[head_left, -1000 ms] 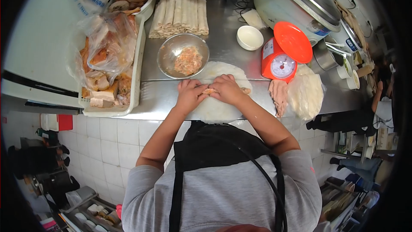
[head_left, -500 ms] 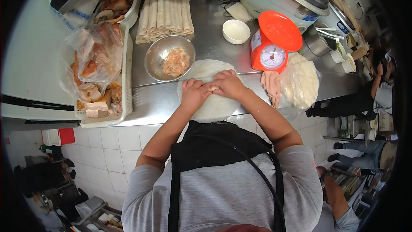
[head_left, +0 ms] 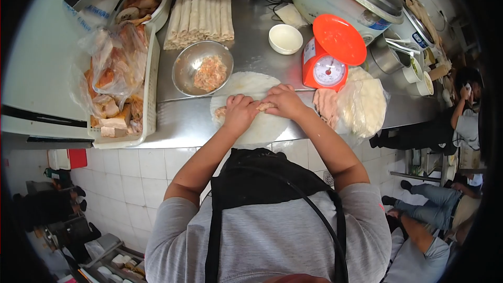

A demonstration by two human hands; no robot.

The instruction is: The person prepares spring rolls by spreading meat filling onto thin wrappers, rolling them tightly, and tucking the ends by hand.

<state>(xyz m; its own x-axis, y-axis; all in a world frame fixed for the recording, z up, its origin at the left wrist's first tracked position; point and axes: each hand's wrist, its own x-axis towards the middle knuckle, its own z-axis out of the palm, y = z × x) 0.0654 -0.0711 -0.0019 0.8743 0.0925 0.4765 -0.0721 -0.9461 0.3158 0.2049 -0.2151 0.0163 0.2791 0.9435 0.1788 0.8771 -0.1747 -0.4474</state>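
A round, thin white wrapper (head_left: 251,84) lies flat at the counter's front edge. Across it runs a strip of pinkish minced filling (head_left: 265,106), partly covered by my hands, with one end showing left of my left hand. My left hand (head_left: 240,113) has its fingers curled down over the strip. Close beside it, my right hand (head_left: 286,102) pinches the other end of the filling. Just behind the wrapper stands a metal bowl (head_left: 181,68) with more of the same minced filling (head_left: 210,73).
Rolled wrappers (head_left: 201,18) are stacked at the back. A white crate (head_left: 152,94) of bagged meat stands left. To the right are a red scale (head_left: 325,71), pink meat slices (head_left: 326,106), bagged wrappers (head_left: 364,105) and a white bowl (head_left: 285,39). Another person (head_left: 463,110) stands far right.
Filling now shows on the left of my left hand, and more of it shows between my hands. My right hand has shifted slightly right on the wrapper. The whole view has shifted a little.
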